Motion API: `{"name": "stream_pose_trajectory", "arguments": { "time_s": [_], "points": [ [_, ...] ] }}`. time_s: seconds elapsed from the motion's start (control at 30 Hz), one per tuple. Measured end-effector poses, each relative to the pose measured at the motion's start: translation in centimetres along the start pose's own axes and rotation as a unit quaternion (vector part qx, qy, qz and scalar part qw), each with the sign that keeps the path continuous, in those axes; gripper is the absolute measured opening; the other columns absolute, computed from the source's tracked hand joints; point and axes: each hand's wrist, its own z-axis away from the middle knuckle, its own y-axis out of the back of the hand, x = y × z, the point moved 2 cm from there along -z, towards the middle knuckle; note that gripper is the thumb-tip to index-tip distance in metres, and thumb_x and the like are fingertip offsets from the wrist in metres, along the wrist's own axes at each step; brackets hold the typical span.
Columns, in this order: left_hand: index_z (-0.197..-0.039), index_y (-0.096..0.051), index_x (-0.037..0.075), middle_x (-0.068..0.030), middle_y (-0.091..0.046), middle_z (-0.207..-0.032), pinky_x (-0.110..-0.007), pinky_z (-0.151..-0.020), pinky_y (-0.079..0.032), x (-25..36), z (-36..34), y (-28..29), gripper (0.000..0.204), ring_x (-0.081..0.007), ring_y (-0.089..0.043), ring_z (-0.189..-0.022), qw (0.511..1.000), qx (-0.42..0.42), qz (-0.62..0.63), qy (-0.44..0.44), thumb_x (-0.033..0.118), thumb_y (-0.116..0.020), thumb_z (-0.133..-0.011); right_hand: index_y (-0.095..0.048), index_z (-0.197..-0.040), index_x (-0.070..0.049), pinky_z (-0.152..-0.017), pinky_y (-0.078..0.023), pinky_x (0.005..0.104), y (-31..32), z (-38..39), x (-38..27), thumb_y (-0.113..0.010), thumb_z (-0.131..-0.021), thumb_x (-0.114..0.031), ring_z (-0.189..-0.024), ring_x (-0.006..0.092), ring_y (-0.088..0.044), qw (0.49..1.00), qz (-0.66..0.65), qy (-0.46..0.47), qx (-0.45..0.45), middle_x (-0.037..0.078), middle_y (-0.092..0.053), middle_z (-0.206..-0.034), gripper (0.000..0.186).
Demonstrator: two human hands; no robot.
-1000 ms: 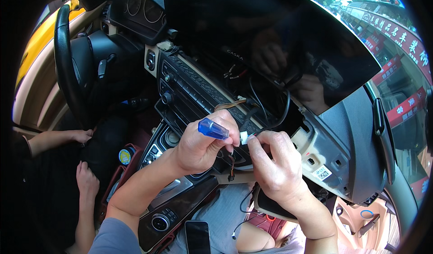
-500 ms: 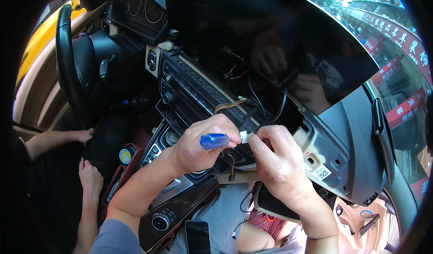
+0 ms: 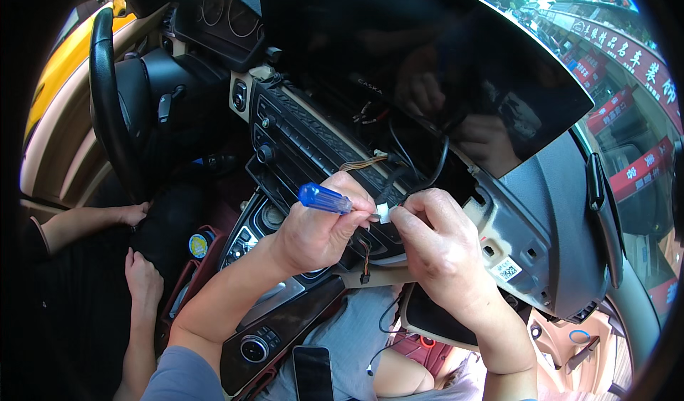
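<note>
Gripping a blue-handled screwdriver (image 3: 325, 198) in our closed left hand (image 3: 313, 233), we aim its tip at the small white connector (image 3: 384, 213) pinched in our right hand's (image 3: 442, 251) fingertips, held just off the pulled-out radio panel (image 3: 306, 141) so its short wires reach.

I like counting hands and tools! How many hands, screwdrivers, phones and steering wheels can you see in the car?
Hands: 4, the person's left hand and right hand, plus another person's two hands
Blue-handled screwdriver: 1
Black phone: 1
Steering wheel: 1
Total: 7
</note>
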Motion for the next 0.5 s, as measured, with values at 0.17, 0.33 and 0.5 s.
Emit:
{"name": "stream_pose_trajectory", "arguments": {
  "time_s": [0.17, 0.33, 0.5],
  "points": [
    [-0.121, -0.057, 0.001, -0.0157, -0.065, -0.105, -0.031, -0.077, -0.063, 0.4, 0.1, -0.1, 0.011, -0.0200, -0.071, -0.087, 1.000, -0.005, -0.027, 0.000, 0.008, -0.057, -0.112, -0.069, -0.106, 0.002, -0.068, -0.058, 0.0364, 0.0, 0.0, 0.0, -0.074, -0.074, 0.006, -0.089, 0.0291, -0.065, 1.000, 0.009, 0.007, -0.001, 0.013, -0.059, -0.101, 0.033],
    [-0.124, -0.057, 0.001, -0.0168, -0.065, -0.107, -0.032, -0.079, -0.064, 0.1, 0.5, -0.4, 0.014, -0.0204, -0.072, -0.089, 1.000, 0.017, -0.010, 0.003, 0.008, -0.057, -0.112, -0.069, -0.105, 0.001, -0.068, -0.058, 0.0375, 0.0, -0.1, 0.1, -0.072, -0.073, 0.008, -0.089, 0.0294, -0.065, 1.000, 0.000, 0.003, 0.000, 0.013, -0.059, -0.100, 0.033],
    [-0.125, -0.055, 0.003, -0.0179, -0.064, -0.110, -0.032, -0.080, -0.065, -0.6, 1.1, -1.0, 0.014, -0.0210, -0.072, -0.091, 0.999, 0.040, 0.032, -0.002, 0.008, -0.055, -0.113, -0.069, -0.102, 0.001, -0.068, -0.058, 0.0394, 0.0, -0.3, 0.2, -0.071, -0.072, 0.010, -0.087, 0.0302, -0.065, 1.000, -0.015, -0.010, 0.008, 0.013, -0.059, -0.098, 0.031]
  ]
}}
